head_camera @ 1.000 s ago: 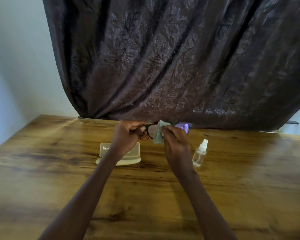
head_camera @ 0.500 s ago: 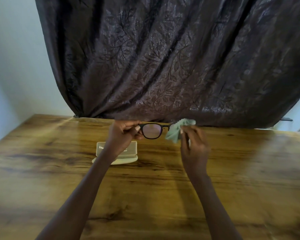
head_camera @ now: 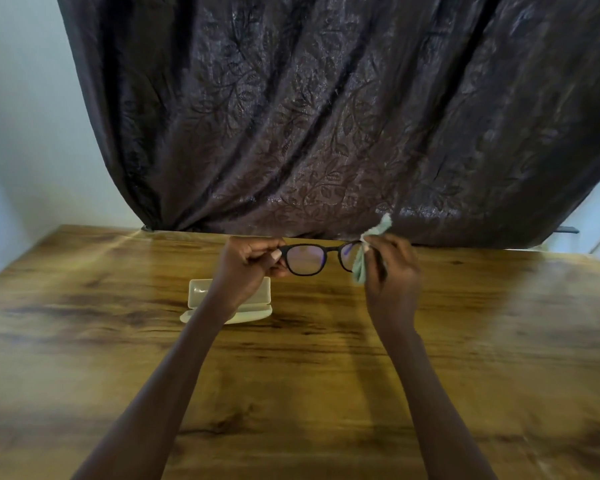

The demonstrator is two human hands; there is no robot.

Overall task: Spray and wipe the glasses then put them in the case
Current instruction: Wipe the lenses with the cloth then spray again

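The glasses (head_camera: 312,259) hang in the air above the far half of the table (head_camera: 84,341), lenses facing the person, likely so smears show against the dark curtain (head_camera: 326,116). At their 9 o'clock end the left hand (head_camera: 246,268) pinches the frame corner with curled fingers and thumb, steadying it without touching glass. At the 3 o'clock end the right hand (head_camera: 392,271) has its fingers closed on a pale green cloth (head_camera: 361,268) folded over that lens, which suggests both faces are being rubbed at once. The open case (head_camera: 201,296) lies at 7 o'clock of the glasses, partly behind the left wrist, ready for them.
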